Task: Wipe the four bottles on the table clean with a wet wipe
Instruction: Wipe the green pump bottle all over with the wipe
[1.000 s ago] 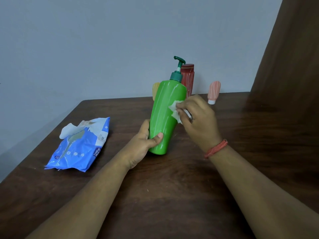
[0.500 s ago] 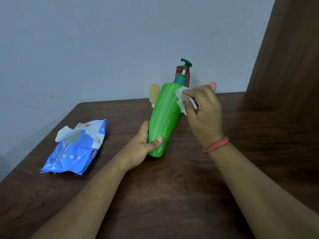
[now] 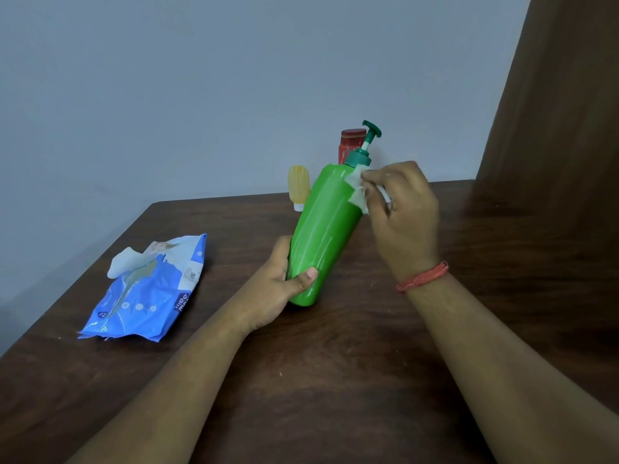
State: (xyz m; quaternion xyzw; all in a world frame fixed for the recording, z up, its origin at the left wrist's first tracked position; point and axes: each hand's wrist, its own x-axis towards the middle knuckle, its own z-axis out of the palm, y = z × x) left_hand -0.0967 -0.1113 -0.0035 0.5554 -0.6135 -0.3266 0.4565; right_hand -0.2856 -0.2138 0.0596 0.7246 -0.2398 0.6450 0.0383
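A tall green pump bottle (image 3: pixel 321 229) leans to the right, its base on the dark wooden table (image 3: pixel 335 380). My left hand (image 3: pixel 278 289) grips its lower part. My right hand (image 3: pixel 403 209) pinches a folded white wet wipe (image 3: pixel 356 189) against the bottle's shoulder, just under the dark green pump collar. Behind the green bottle stand a small yellow bottle (image 3: pixel 298 185) and a red bottle (image 3: pixel 350 142), of which only the top shows. The pink bottle is hidden behind my right hand.
A blue wet-wipe pack (image 3: pixel 147 293) lies on the left of the table, a wipe sticking out of its top. A grey wall runs behind the table. A brown wooden panel (image 3: pixel 552 112) rises at the right.
My right hand has slid the wipe up the green bottle from its middle to the shoulder. The bottle has tilted further to the right, and the pink bottle has gone out of sight.
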